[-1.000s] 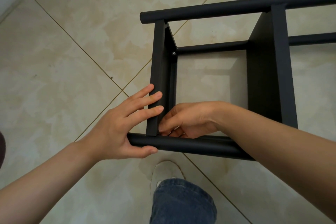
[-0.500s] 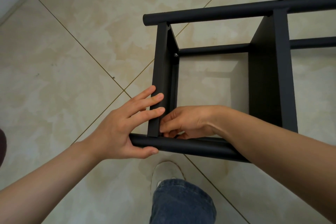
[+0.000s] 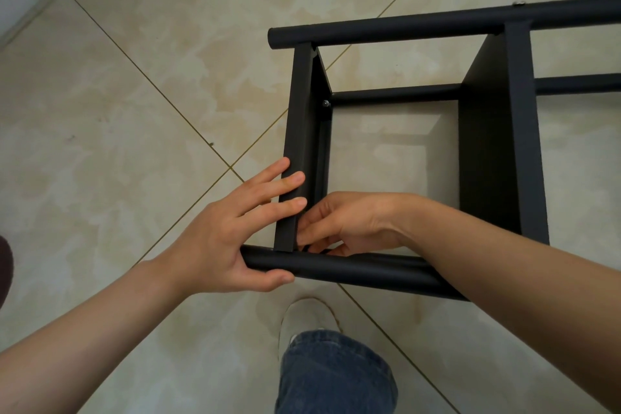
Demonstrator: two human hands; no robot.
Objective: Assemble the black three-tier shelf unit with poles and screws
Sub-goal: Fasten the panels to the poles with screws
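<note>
The left hand's fingers (image 3: 291,181) lie straight and slightly spread against the outer face of the end shelf panel (image 3: 298,124), while its thumb presses along the near side of the near pole (image 3: 356,271), close to that pole's end. The left hand (image 3: 225,242) thus braces the corner where panel and pole meet.

Just inside that corner, the right hand's fingers (image 3: 314,228) are curled together. Whether they pinch anything there I cannot tell. The right hand (image 3: 353,223) reaches in over the near pole.

The black shelf unit lies on its side on the tiled floor (image 3: 111,144). The far pole (image 3: 403,24) runs across the top, the middle shelf panel (image 3: 497,151) stands to the right, and a screw (image 3: 325,103) shows inside the end panel. Below the near pole are a pale shoe (image 3: 311,316) and a jeans leg (image 3: 336,376).
</note>
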